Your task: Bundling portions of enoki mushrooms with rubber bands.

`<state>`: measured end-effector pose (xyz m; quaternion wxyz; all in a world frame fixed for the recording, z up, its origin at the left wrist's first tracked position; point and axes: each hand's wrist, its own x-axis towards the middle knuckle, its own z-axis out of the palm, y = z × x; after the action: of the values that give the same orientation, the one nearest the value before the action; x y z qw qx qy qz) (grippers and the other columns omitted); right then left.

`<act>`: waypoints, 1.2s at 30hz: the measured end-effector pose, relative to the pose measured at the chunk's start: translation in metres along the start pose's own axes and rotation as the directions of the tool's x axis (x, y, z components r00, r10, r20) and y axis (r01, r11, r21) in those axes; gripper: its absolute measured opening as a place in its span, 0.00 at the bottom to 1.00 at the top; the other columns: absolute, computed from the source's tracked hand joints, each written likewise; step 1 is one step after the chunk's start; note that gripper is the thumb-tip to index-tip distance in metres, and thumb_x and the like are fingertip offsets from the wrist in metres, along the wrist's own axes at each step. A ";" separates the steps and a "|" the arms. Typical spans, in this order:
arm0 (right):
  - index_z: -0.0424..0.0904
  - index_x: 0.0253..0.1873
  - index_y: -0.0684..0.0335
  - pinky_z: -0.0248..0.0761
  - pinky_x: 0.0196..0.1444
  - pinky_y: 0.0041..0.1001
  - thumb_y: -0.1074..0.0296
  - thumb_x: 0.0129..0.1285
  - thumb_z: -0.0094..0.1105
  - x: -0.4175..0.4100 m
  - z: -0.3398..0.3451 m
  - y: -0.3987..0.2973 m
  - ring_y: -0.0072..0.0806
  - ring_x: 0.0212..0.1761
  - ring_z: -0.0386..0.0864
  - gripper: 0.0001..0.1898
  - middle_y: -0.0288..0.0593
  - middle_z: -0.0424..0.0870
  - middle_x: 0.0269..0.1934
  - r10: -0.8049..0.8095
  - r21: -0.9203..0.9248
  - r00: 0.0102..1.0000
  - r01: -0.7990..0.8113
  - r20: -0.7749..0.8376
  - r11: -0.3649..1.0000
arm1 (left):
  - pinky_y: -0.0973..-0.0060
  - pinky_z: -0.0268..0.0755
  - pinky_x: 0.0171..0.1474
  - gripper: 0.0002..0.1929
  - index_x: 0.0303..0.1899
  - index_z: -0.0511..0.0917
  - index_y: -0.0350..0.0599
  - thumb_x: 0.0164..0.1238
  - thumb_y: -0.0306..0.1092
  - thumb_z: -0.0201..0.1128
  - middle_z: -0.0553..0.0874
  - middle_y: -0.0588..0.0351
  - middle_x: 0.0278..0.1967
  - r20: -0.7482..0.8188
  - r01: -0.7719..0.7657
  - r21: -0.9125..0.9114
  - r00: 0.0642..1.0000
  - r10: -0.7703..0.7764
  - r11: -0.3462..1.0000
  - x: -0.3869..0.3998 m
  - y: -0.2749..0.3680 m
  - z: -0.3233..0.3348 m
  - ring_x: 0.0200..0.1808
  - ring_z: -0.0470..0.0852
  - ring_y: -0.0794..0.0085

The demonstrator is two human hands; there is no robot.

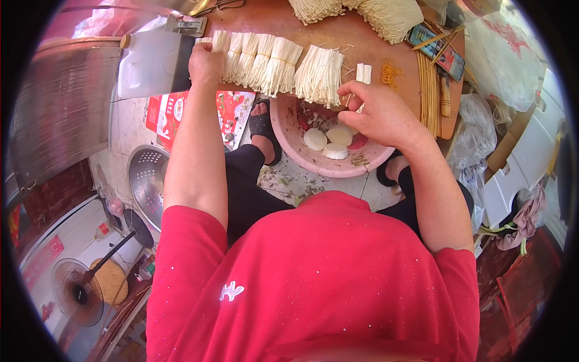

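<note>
At the left end of a row of enoki mushroom bundles (282, 56) on the wooden table, my left hand (206, 65) has its fingers closed on an enoki bundle (220, 41); its lower part is hidden. Rubber bands circle several bundles in the row. To their right lies a wider pile of enoki (319, 74) with no band visible. My right hand (377, 111) is by this pile's right edge, thumb and forefinger apart with nothing between their tips. A small enoki bunch (363, 72) passes behind its fingers.
Below the table edge, a pink basin (312, 164) holds cut enoki bases (336, 151). Yellow rubber bands (389, 74), bamboo skewers (427, 95) and a phone (436, 50) lie at right. More enoki (391, 20) sits behind. A plastic jug (147, 63) and metal colander (144, 181) are left.
</note>
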<state>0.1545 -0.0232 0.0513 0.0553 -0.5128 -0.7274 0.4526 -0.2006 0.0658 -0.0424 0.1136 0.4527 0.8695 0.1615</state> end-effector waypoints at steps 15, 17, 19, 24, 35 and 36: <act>0.79 0.49 0.63 0.74 0.44 0.39 0.61 0.56 0.60 0.002 -0.008 0.011 0.45 0.39 0.82 0.17 0.50 0.84 0.35 0.046 -0.214 0.997 -0.058 -0.064 0.975 | 0.69 0.74 0.54 0.22 0.48 0.84 0.45 0.50 0.42 0.67 0.87 0.47 0.45 0.207 0.033 -0.059 0.978 -0.020 0.998 0.003 -0.010 0.007 0.49 0.85 0.59; 0.81 0.48 0.63 0.74 0.49 0.41 0.60 0.57 0.59 0.007 -0.014 0.016 0.47 0.44 0.83 0.17 0.53 0.85 0.40 0.136 -0.234 0.988 -0.150 -0.075 0.961 | 0.67 0.74 0.55 0.21 0.49 0.84 0.44 0.52 0.41 0.65 0.86 0.46 0.47 0.164 -0.003 -0.003 0.986 0.004 1.000 0.001 -0.007 0.003 0.51 0.84 0.57; 0.81 0.48 0.61 0.74 0.49 0.41 0.60 0.58 0.59 0.010 -0.018 0.029 0.46 0.43 0.83 0.16 0.53 0.85 0.38 0.219 -0.259 0.950 -0.274 -0.224 0.926 | 0.65 0.73 0.56 0.20 0.49 0.83 0.43 0.54 0.41 0.62 0.86 0.44 0.48 0.108 -0.085 0.106 0.991 0.073 0.991 -0.012 0.016 -0.003 0.53 0.82 0.56; 0.84 0.43 0.61 0.75 0.49 0.40 0.60 0.57 0.58 0.021 -0.018 0.036 0.47 0.43 0.83 0.14 0.53 0.85 0.37 0.285 -0.343 0.936 -0.342 -0.206 0.875 | 0.65 0.75 0.52 0.14 0.45 0.83 0.42 0.60 0.37 0.60 0.86 0.46 0.43 -0.051 -0.510 -0.184 0.859 0.510 0.840 -0.042 0.070 -0.016 0.48 0.84 0.57; 0.83 0.43 0.63 0.75 0.49 0.40 0.60 0.58 0.57 0.019 -0.006 0.020 0.45 0.43 0.84 0.14 0.51 0.86 0.38 0.259 -0.348 0.957 -0.288 -0.130 0.892 | 0.64 0.72 0.59 0.40 0.65 0.66 0.36 0.55 0.49 0.71 0.80 0.37 0.54 0.512 -0.374 -0.140 0.765 0.391 0.917 -0.130 0.121 0.016 0.56 0.80 0.52; 0.83 0.43 0.63 0.75 0.49 0.40 0.60 0.58 0.57 0.018 -0.006 0.018 0.45 0.43 0.84 0.14 0.51 0.86 0.38 0.260 -0.347 0.957 -0.290 -0.131 0.892 | 0.64 0.72 0.59 0.40 0.65 0.66 0.36 0.55 0.49 0.71 0.80 0.37 0.54 0.512 -0.376 -0.141 0.764 0.392 0.916 -0.130 0.121 0.019 0.56 0.80 0.52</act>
<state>0.1619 -0.0041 0.0354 -0.0751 -0.6298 -0.7157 0.2924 -0.0301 0.0271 -0.0073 0.3204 0.6458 0.6902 0.0630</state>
